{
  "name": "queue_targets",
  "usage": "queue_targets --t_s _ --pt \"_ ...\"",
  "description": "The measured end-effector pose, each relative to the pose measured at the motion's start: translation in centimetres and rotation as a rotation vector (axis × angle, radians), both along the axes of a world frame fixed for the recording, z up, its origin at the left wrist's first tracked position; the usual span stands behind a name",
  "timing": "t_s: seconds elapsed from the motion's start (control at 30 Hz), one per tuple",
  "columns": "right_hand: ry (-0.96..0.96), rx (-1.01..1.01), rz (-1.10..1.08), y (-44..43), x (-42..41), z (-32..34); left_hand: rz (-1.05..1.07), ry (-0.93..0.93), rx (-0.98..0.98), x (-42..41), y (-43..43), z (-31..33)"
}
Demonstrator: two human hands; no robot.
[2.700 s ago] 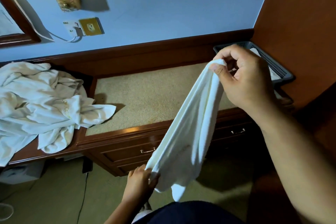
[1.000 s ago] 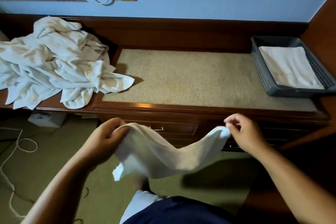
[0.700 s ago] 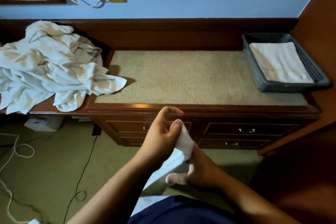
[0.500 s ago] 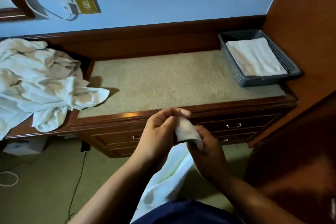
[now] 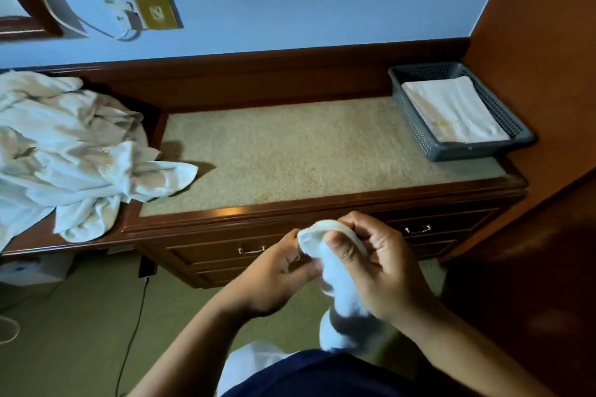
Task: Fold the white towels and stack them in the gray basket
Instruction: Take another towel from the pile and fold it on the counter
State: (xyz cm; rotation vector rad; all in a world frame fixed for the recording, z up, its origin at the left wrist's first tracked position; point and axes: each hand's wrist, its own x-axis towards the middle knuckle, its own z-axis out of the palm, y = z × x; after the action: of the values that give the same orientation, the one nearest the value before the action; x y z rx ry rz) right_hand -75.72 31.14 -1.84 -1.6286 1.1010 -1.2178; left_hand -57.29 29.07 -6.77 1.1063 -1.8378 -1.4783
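Observation:
Both hands meet in front of the dresser, below its front edge, holding one white towel (image 5: 338,287). My right hand (image 5: 377,264) pinches the towel's top between thumb and fingers, and the cloth hangs down from it. My left hand (image 5: 277,271) grips the same top edge from the left. The gray basket (image 5: 419,126) sits at the dresser's far right with a folded white towel (image 5: 454,113) lying flat inside. A heap of loose white towels (image 5: 67,148) lies on the left end of the dresser.
The dresser (image 5: 322,203) has a beige inset top (image 5: 300,148) between heap and basket, and drawers with metal handles (image 5: 251,250). A wooden panel (image 5: 541,74) rises on the right. Cables (image 5: 135,325) trail over the green carpet at left, by a white box (image 5: 35,267).
The towel was stretched wide between my hands a second ago. My hands have come together, and now both hold its top end with the rest hanging down.

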Motion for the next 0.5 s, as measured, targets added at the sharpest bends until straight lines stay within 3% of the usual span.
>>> queue_targets --t_s 0.07,0.13,0.33,0.5 --pt "0.056 -0.029 -0.048 -1.0 0.5 0.4 0.158 0.189 0.082 1.2 0.1 0.0" --pt "0.084 -0.048 -0.113 -2.3 1.0 0.7 0.280 0.254 0.084 2.4 0.3 0.5" --pt "0.100 -0.042 -0.251 -4.1 3.9 0.6 0.310 0.134 -0.092 6.2 0.0 4.3" --pt "0.233 -0.212 -0.273 -3.4 8.3 -0.5 0.236 0.147 -0.214 9.5 -0.7 6.0"
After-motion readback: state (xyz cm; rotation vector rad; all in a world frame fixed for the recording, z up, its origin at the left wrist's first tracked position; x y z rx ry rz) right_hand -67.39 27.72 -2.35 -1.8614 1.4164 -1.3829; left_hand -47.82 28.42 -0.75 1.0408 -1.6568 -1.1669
